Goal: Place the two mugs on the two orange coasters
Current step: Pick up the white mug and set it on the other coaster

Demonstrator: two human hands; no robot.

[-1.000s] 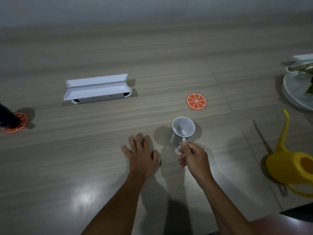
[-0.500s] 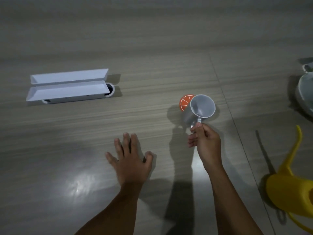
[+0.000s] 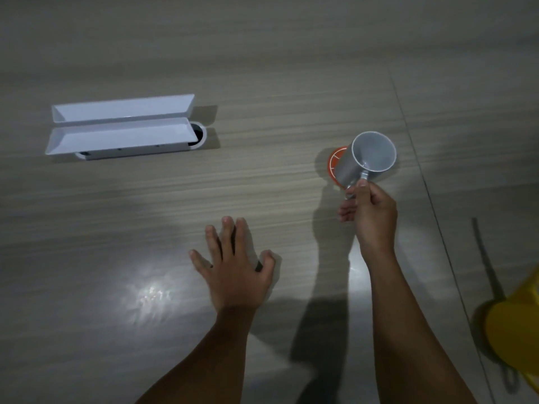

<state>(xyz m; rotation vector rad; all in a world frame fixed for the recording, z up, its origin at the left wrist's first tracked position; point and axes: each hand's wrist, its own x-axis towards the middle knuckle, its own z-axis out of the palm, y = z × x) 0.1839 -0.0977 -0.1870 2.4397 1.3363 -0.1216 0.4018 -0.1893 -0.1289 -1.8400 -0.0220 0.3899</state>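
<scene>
Right hand [image 3: 372, 212], fingers pinching the handle, holds the grey mug [image 3: 364, 161] over the orange coaster [image 3: 335, 161]; left hand [image 3: 236, 269] lies flat, fingers spread, on open desk [image 3: 262, 68].

One mug [image 3: 368, 159], one orange coaster [image 3: 335, 161] (mostly covered), one white box [image 3: 122, 131], one yellow watering can [image 3: 516, 333], two hands.

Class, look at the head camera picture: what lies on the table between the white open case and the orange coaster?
Nothing. In the head view, only bare table lies between the white open case and the orange coaster.
</scene>
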